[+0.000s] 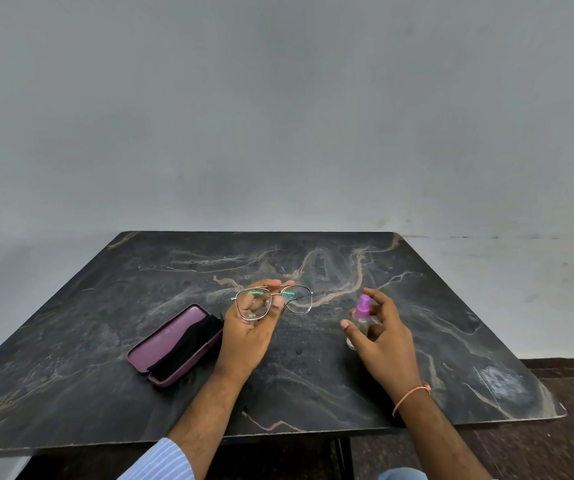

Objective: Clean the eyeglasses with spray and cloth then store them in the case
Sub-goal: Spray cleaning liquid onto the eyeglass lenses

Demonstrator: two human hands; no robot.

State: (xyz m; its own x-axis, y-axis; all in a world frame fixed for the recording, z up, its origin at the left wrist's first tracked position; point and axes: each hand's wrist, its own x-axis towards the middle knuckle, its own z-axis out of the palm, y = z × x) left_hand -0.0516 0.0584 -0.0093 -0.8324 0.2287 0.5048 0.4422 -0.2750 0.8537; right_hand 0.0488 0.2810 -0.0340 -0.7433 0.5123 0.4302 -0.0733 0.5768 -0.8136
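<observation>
My left hand holds the metal-framed eyeglasses up above the table, gripping the left lens rim so the lenses face me. My right hand is wrapped around a small clear spray bottle with a purple nozzle, forefinger raised over the top. The bottle stands to the right of the glasses, a short gap between them. A purple case lies open on the table to the left of my left hand, and a black cloth rests inside it.
The dark marble-patterned table stands against a grey wall. Its front edge runs just above my forearms, and its right edge drops off to a brown floor.
</observation>
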